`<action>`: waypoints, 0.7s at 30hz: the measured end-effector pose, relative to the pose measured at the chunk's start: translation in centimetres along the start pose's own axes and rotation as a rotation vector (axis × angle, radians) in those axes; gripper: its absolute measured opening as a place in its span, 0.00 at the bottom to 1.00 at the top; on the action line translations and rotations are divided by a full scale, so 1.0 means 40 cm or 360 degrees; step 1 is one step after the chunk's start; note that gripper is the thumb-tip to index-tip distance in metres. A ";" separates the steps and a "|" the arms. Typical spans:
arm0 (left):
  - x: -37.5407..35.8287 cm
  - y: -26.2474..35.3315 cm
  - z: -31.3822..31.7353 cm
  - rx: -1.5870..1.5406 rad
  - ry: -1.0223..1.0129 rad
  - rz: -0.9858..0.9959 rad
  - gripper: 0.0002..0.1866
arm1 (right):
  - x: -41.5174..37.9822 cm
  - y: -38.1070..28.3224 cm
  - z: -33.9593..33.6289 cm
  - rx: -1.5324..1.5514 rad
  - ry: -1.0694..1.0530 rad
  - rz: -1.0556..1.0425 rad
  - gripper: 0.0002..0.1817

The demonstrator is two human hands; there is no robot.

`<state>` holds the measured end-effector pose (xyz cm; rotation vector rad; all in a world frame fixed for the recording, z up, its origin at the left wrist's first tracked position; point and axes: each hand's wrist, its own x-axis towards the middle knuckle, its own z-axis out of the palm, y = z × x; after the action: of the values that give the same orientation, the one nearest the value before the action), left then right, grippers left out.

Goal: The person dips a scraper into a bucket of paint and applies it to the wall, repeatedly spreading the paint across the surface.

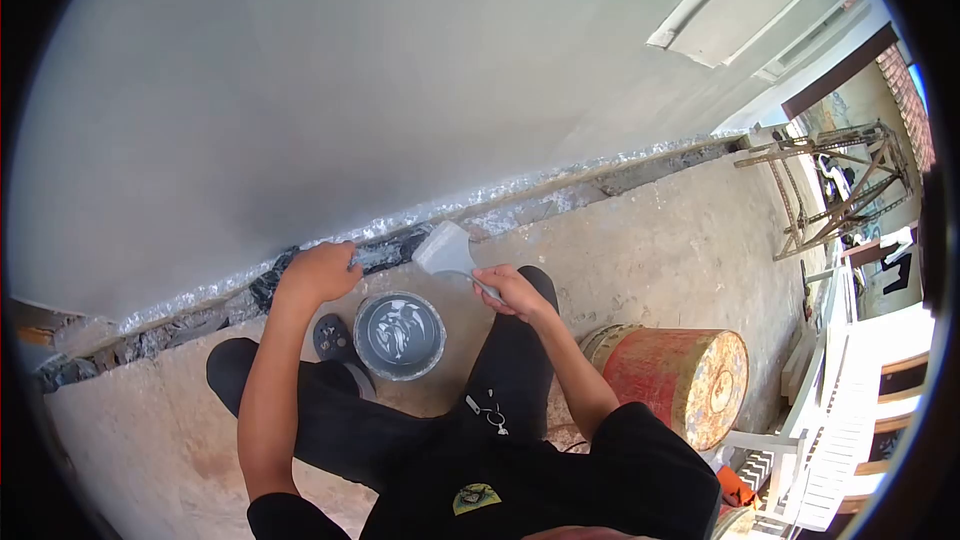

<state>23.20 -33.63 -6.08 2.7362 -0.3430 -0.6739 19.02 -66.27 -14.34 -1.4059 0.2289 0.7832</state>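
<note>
My right hand (508, 290) is closed around the handle of a wide flat paintbrush (444, 248), whose broad end is coated in pale grey. The brush points up and left toward the foot of the grey wall (400, 80). Between my knees stands a round bucket (441, 350) with glossy grey paint (400, 330) inside. My left hand (322, 272) is above and left of the bucket, close to the wall base. Its fingers are curled, and what they hold, if anything, is hidden.
Along the wall base runs a rough gap with dark rubble (205, 325) and pale splatters. A rusty red drum (650, 370) lies on the concrete floor to my right. Farther right stand a metal frame (850, 185) and a white slatted bench (830, 450).
</note>
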 end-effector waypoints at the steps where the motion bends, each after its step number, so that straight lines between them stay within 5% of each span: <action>1: 0.002 0.007 -0.007 -0.0028 -0.0044 -0.0013 0.19 | -0.009 -0.072 -0.034 0.0042 0.0071 -0.0087 0.19; 8: 0.033 -0.008 0.011 -0.0021 -0.0083 0.0067 0.21 | -0.191 -0.679 -0.254 0.0063 0.0447 -0.0936 0.18; 13: 0.038 0.004 0.020 0.0001 -0.0112 0.0120 0.21 | -0.261 -0.953 -0.329 -0.0112 0.0508 -0.1255 0.18; 17: 0.044 -0.005 0.036 0.0035 -0.0122 0.0151 0.21 | -0.202 -0.891 -0.350 -0.0143 0.0549 -0.1180 0.18; 21: 0.035 0.015 0.022 0.0018 -0.0130 0.0180 0.22 | -0.055 -0.637 -0.411 0.0012 0.0448 -0.0768 0.18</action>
<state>23.87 -34.81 -7.18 2.6812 -0.5178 -0.7560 37.86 -81.57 3.98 -1.4831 0.1002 0.1871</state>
